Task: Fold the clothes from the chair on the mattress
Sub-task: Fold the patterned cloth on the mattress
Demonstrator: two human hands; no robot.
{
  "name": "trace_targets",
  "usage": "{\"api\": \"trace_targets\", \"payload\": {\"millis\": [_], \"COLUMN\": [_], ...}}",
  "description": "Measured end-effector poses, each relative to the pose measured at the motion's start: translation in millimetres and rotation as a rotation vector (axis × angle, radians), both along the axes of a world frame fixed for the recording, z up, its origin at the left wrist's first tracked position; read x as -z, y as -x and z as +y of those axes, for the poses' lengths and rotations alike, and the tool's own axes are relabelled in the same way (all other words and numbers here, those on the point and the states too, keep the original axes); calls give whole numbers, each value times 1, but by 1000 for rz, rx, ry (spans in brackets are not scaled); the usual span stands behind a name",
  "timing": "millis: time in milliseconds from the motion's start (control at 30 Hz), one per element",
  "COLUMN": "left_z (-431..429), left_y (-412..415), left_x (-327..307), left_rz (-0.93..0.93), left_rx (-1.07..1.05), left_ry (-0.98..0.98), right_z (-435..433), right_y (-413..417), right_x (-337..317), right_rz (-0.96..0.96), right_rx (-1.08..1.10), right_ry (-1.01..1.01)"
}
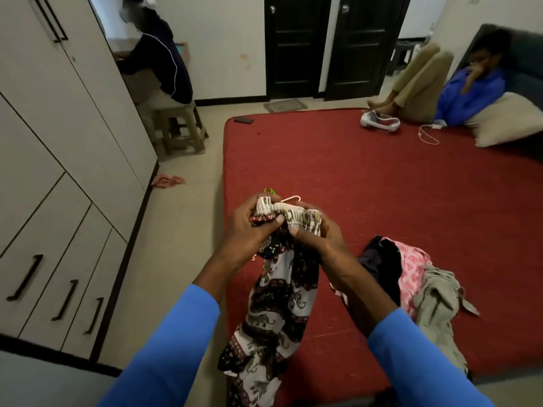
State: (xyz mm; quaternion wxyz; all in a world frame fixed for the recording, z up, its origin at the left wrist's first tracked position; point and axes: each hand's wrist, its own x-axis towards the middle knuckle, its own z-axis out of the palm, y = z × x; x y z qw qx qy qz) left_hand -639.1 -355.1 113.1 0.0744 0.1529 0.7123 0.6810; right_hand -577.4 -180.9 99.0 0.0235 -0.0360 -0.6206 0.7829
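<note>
I hold up a pair of black-and-white elephant-print trousers (276,304) by the elastic waistband, above the near left part of the red mattress (367,177). My left hand (249,227) grips the bunched left end of the waistband. My right hand (317,230) grips the right end, thumb on the front. The legs hang down over the mattress edge. A heap of other clothes (411,277), dark, pink-patterned and khaki, lies on the mattress to the right of my hands.
Hangers (289,198), white and green, lie on the mattress behind my hands. A phone (243,120) sits at the far left corner. One person reclines on a pillow (505,121) at the far right; another sits on a stool (179,127). A wardrobe (58,171) lines the left.
</note>
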Motion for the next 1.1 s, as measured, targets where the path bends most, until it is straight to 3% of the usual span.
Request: {"api": "trace_targets", "payload": {"millis": [233,400,467,700,800,867,900,1000,1033,1100], "left_z": [-4,-15,-13,4,14,20,23,24,22,15], "left_y": [8,32,35,37,36,35,34,34,35,38], "left_x": [-20,-42,-47,-57,-57,-57,-56,-54,-54,-58], "left_rz": [162,259,262,-143,-214,-293,-306,-287,-283,-290], "left_rx": [163,267,289,203,143,143,143,165,175,195], "left_ry": [134,515,569,235,120,-9,-54,-78,-74,-60], "right_z": [33,51,55,60,54,46,41,33,35,43], "right_y": [10,27,35,46,53,57,56,54,52,54], "right_x": [-11,-17,-18,-20,-20,-13,-10,5,7,17], "right_rz": [129,190,237,271,259,152,78,-157,-200,-210], "right_rx": [92,145,144,-20,55,136,85,-227,-314,-402], "right_ry": [-292,-373,-406,-455,-516,-554,-506,-81,-24,-120]}}
